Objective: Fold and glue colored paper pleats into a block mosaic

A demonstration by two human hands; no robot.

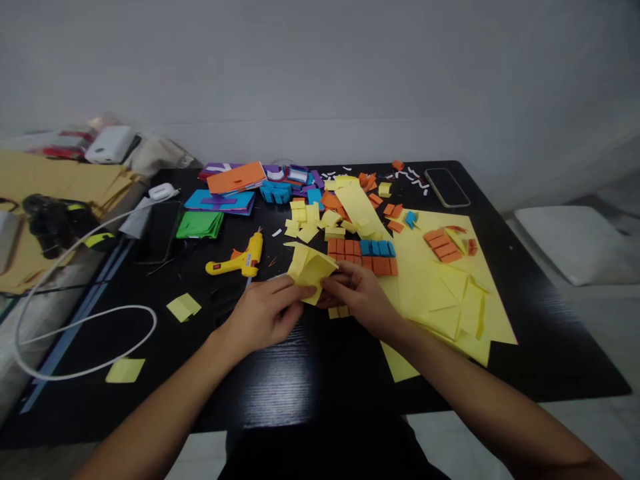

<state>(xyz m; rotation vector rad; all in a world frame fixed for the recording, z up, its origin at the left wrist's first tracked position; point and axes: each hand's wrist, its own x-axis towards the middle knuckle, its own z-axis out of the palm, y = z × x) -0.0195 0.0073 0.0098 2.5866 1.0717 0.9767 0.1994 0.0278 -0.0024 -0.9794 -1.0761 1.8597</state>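
Both forearms come in from the bottom edge over a black counter (310, 380).

- Left hand (265, 313): grip pinched on the lower left edge of a folded yellow paper (310, 267), thumb on top.
- Right hand (357, 297): grip pinched on the same paper's lower right edge, close to the left fingertips.
- Folded yellow paper: creased into several flaps, with its far end tilted up. It is held just right of the yellow glue gun (237, 262), near the nozzle end.
- Glue gun: lies on its side on the counter, nozzle pointing right and up, apart from both hands.
- Right of the glue gun, past the held paper: a row of orange and blue squares (363, 250). Beyond that is a large yellow sheet (450, 293) carrying more folded yellow pieces.
- Behind the glue gun: a green paper stack (200, 225), with an orange card (236, 178) farther back.
- Far right of the glue gun, at the back of the counter: a dark phone (447, 187) lying flat.
- Left of and nearer than the glue gun: a small yellow square (183, 307). A white cable (90, 360) loops over the counter's left edge.
- Loose yellow offcuts are scattered behind and to the right of the glue gun.
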